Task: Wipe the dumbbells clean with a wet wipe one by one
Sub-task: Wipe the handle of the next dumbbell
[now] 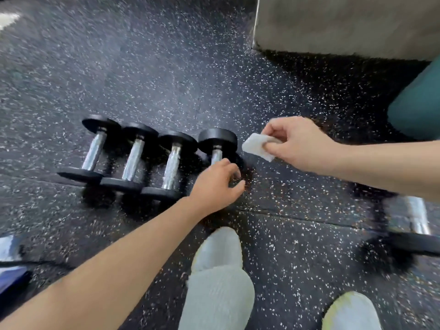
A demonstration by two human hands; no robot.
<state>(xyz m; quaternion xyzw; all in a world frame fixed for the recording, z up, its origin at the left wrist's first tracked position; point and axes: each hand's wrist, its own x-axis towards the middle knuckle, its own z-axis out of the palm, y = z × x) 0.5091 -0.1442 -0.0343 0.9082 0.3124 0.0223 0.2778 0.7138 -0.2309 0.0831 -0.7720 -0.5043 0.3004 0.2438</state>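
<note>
Several black dumbbells with chrome handles lie side by side in a row on the speckled rubber floor. The rightmost dumbbell of the row (217,140) is partly hidden by my left hand (217,186), which hovers over its handle with loosely curved fingers and holds nothing. My right hand (296,144) pinches a folded white wet wipe (258,146) just right of that dumbbell's far head. Another dumbbell (415,217) lies apart at the right, blurred, below my right forearm.
My two feet in pale socks (217,277) stand at the bottom middle and right. A grey block or wall base (345,22) fills the top right, with a teal object (419,108) beside it. A blue and white item (9,263) lies at the left edge.
</note>
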